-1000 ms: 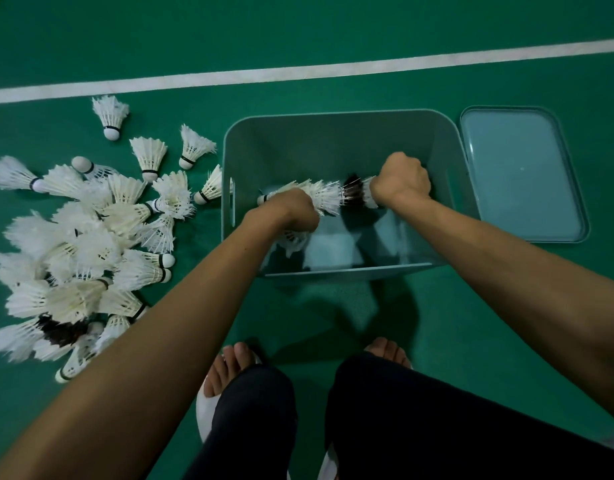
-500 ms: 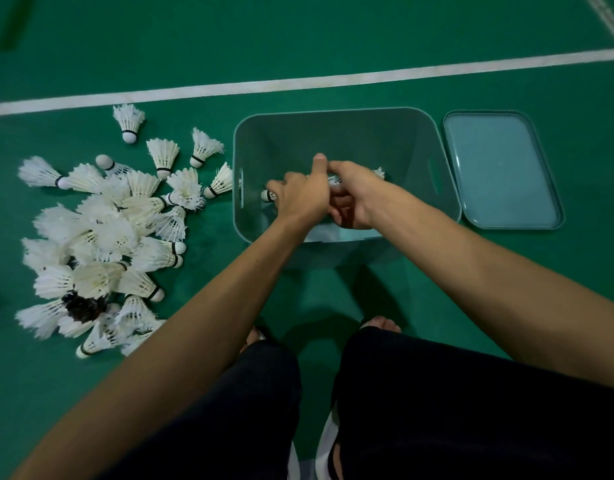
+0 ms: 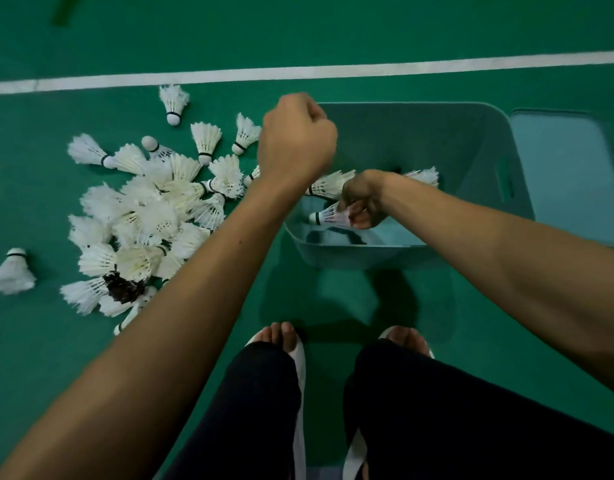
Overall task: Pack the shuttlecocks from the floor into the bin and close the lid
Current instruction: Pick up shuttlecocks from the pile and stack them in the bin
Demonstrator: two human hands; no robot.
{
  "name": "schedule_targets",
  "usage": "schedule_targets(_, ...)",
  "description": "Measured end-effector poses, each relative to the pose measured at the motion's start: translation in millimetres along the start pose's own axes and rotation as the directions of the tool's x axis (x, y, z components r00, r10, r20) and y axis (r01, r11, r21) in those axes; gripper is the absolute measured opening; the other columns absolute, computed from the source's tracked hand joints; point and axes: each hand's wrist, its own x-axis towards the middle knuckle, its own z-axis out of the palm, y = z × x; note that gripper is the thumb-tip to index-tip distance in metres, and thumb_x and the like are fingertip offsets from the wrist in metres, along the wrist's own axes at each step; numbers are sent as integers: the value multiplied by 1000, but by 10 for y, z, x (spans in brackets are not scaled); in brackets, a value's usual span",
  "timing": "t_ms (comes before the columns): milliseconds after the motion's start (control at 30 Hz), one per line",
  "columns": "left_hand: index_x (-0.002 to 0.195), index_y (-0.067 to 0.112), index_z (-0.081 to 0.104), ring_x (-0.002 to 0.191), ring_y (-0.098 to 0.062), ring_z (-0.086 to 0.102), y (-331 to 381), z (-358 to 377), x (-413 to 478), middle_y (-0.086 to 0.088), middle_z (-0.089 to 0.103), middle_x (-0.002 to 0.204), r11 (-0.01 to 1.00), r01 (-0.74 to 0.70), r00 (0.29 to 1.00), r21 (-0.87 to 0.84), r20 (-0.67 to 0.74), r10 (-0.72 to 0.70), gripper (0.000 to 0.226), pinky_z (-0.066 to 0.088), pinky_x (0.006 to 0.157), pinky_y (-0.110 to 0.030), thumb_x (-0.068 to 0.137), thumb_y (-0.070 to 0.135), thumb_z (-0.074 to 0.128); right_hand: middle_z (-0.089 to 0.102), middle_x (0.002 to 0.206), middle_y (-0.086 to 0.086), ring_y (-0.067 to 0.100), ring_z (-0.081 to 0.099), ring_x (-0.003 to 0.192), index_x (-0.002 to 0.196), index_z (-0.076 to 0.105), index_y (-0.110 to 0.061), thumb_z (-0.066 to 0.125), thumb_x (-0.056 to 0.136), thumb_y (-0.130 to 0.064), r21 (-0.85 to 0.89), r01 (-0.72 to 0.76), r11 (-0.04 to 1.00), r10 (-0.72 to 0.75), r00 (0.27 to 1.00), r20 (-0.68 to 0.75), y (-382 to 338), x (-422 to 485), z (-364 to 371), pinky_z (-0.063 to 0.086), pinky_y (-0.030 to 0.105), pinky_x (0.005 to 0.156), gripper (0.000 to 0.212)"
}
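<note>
Inside the bin [image 3: 437, 143], a shuttlecock [image 3: 324, 216] is pinched by its feathers in the curled right hand [image 3: 362, 202], others lying beside it. Above the left rim the left hand [image 3: 297, 143] is seen from behind, fingers curled under; whether anything is held cannot be told. Feathers could be crushed if the grip is kept tight, or bent if shuttlecocks are dropped carelessly. White skirts and black-banded heads are shown by the pile [image 3: 149, 216] left on the floor [image 3: 368, 32]; the lid [image 3: 562, 174] lies beside the bin.
</note>
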Motion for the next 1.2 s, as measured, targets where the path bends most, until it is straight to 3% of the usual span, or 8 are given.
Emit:
schedule_targets(267,102,14,65,84,-8,57,-563,-119,82,3,66,96,999,11,951,-43,-309,-24,24,34,62,-9,82,11,52,37,51,-5,10,32,45,78,55,-10,49,98,-2,230,-87,969,98,994,-38,-99,209,215,41,26,55,23)
schedule_targets(367,107,13,62,88,-10,56,-816,-181,-78,3,64,101,995,97,952,-30,-289,-102,24,35,64,-12,85,9,54,42,42,1,17,42,46,78,57,-9,56,97,-9,242,-38,970,55,997,-61,-83,176,215,52,32,65,20)
schedule_targets(500,104,15,64,91,-13,59,-1097,-284,-420,4,65,101,983,179,955,-45,-231,-185,19,46,75,-27,88,9,55,69,84,15,24,67,69,97,63,0,66,93,-17,129,109,986,-81,975,-205,-39,86,137,60,37,80,19)
schedule_targets(600,105,12,68,91,-16,61,-1314,-321,-711,2,66,98,968,248,952,-34,-179,-250,22,46,75,-29,89,7,54,71,79,14,24,66,62,91,67,-2,70,86,-15,-99,267,959,-284,875,-391,-3,-70,27,58,30,60,14)
schedule_targets(767,100,13,70,85,-21,65,-1745,-275,-1269,0,69,90,912,408,905,-39,-114,-410,16,43,69,-28,89,10,59,77,88,15,25,74,77,89,75,1,66,82,-12,-316,486,815,-579,641,-504,-10,-513,185,64,41,74,17)
schedule_targets(1000,100,14,65,91,-25,63,-2228,-506,-1557,-3,69,101,915,374,894,150,-323,-312,18,45,76,-32,83,9,60,71,63,7,10,44,35,83,67,8,69,91,-11,114,811,573,-816,578,-16,-219,-1314,1167,31,17,36,20)
schedule_targets(1133,97,15,60,95,-33,59,-2405,-794,-1580,-7,65,100,826,546,746,140,-530,-403,19,48,76,-42,78,13,59,74,71,16,15,56,38,84,67,11,68,91,-12,-60,838,542,-815,542,204,-135,-1178,1790,38,19,37,24)
schedule_targets(1200,101,11,59,101,-38,59,-2530,-859,-1601,-15,65,106,759,645,695,86,-479,-536,18,48,82,-45,84,18,58,73,85,28,35,71,63,89,68,13,67,86,-11,-311,824,474,-768,560,312,11,-926,2087,51,32,47,24)
